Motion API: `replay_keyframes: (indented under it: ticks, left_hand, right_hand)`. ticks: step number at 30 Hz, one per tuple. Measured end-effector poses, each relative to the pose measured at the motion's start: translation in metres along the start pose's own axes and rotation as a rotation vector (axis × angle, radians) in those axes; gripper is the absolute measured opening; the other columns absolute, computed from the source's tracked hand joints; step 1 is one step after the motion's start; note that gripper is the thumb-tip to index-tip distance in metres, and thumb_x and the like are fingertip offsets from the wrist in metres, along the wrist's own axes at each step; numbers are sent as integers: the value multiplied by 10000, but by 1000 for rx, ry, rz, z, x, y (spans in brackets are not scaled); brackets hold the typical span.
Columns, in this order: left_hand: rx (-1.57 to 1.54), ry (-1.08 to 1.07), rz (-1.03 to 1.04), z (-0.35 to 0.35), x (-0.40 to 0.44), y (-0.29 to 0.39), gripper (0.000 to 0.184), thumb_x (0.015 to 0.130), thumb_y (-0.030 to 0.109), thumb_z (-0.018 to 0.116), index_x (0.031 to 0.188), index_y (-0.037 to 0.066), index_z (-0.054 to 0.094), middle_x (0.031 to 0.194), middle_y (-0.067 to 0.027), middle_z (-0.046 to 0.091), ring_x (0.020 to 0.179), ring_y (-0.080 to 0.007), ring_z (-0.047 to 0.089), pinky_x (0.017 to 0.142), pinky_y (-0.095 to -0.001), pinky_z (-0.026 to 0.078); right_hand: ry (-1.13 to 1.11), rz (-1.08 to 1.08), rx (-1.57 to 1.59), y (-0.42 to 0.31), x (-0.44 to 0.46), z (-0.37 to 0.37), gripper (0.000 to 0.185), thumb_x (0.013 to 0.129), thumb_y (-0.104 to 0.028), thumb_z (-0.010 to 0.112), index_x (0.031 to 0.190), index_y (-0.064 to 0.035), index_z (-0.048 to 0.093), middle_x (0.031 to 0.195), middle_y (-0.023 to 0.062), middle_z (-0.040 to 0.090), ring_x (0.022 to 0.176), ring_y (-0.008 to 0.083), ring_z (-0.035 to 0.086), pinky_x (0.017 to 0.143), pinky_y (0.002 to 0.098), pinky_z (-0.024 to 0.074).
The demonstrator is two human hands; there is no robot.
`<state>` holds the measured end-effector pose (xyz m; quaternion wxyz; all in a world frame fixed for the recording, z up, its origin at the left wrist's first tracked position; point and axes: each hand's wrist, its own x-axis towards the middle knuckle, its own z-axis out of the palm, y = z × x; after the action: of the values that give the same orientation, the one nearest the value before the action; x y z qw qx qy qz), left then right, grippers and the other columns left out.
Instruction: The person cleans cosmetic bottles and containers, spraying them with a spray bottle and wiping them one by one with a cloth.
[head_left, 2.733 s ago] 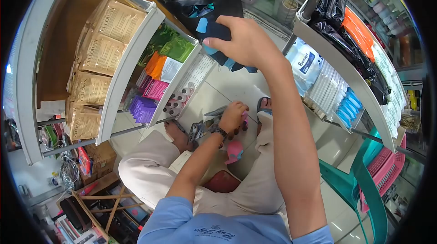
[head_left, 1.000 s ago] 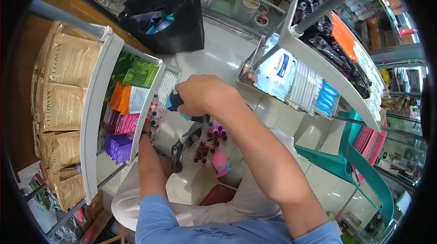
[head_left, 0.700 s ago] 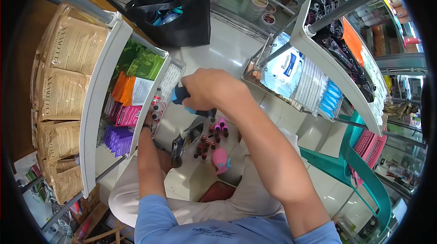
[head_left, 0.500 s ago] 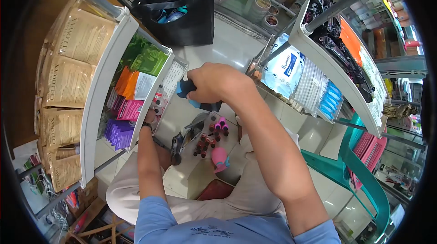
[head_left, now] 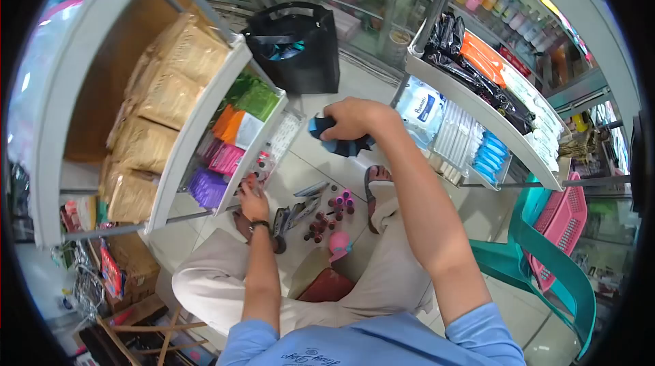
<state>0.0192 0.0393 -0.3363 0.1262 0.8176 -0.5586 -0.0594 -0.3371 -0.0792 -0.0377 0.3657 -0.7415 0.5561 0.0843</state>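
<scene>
My right hand (head_left: 363, 118) was closed around a black-and-blue bundle (head_left: 344, 146), soft-looking like cloth, held in the air just off the middle of the view, toward one o'clock. My left hand (head_left: 254, 205), at eight o'clock, was bent over the low tray (head_left: 282, 136) of the shelf unit, its fingers beside the small bottles (head_left: 263, 159) there; I cannot tell whether they gripped one.

At six o'clock, between my feet, a cluster of little dark-capped bottles (head_left: 318, 224), red and pink, stood close together. A round pink item (head_left: 338, 242) lay just below them, and shiny grey packaging (head_left: 297, 214) lay at seven. By my judgement the handling was partway along: some bottles were in the tray, the floor cluster had not been put up, and the bundle had not been set down.

Farther out, a black bag (head_left: 317, 69) stood open at eleven, with blue things inside. Purple packets (head_left: 207, 187) sat on the shelf at eight, and brown pouches (head_left: 153, 144) on the shelf at nine. A pack of wipes (head_left: 417, 110) was at two, and a teal chair (head_left: 559, 257) with a pink basket (head_left: 572, 206) at four.
</scene>
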Motion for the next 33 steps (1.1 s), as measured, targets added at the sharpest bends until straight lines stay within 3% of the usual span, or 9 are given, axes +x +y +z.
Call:
replay_keyframes:
  ticks: [7,11,12,16,19,21,25,29,33]
  left_hand:
    - [-317,226,230,-102,-81,59,366,843,191,714,1179,91,608,958,-75,635,793,-247,584,699,-355,488]
    - [-614,100,259,-198,-55,105,401,767,109,783,1150,86,668,761,-15,549,678,-145,497,630,-265,436]
    - [-621,127,241,-233,-48,119,401,767,109,783,1150,86,668,761,-15,549,678,-145,497,630,-265,436]
    - [-767,284,588,-330,-23,154,568,732,36,786,1266,64,593,951,-20,656,776,-134,587,710,-264,515]
    - [-796,300,732,-331,-4,147,606,731,50,804,1287,72,565,988,-23,672,867,-149,628,774,-262,530]
    - [-921,233,652,-326,-7,147,566,742,54,797,1264,73,579,991,-24,676,879,-151,630,778,-264,526]
    - [-1249,-33,334,-302,-24,150,447,776,66,776,1195,77,622,1001,-26,689,915,-158,637,788,-268,515]
    - [-575,533,826,-297,-16,154,242,837,42,738,1067,52,664,964,-54,699,874,-132,617,701,-252,490]
    - [-802,461,685,-316,-8,144,172,868,53,686,1038,79,684,953,-35,706,850,-149,631,674,-263,496]
  right_hand:
    - [78,-202,172,19,-9,9,413,962,-409,607,1225,-91,624,1140,78,697,956,251,643,865,391,509]
    - [162,-525,970,13,-21,13,393,951,-476,603,1080,-106,634,994,11,650,826,106,575,778,276,466]
    - [146,-544,948,6,-32,14,393,951,-476,603,1080,-106,634,994,11,650,826,106,575,778,276,466]
    - [237,-537,1972,-37,-62,27,464,947,-479,589,1200,-94,647,1112,71,692,993,206,663,899,344,523]
    - [184,-488,2142,-57,-38,65,584,929,-518,568,1292,-64,619,1219,134,678,1017,272,676,913,411,533]
    - [139,-236,2206,-77,-42,80,569,942,-514,548,1295,-72,608,1215,139,673,1054,261,665,927,401,526]
    - [207,-270,1985,-113,-38,120,467,984,-441,529,1266,-73,590,1126,113,676,976,202,655,861,370,530]
    - [603,-412,1448,-139,-31,130,421,990,-404,592,1221,-52,606,1061,61,645,843,138,610,783,243,491]
    - [606,-286,1484,-127,-16,108,418,1006,-404,569,1194,-32,606,1058,68,645,853,127,607,767,226,485]
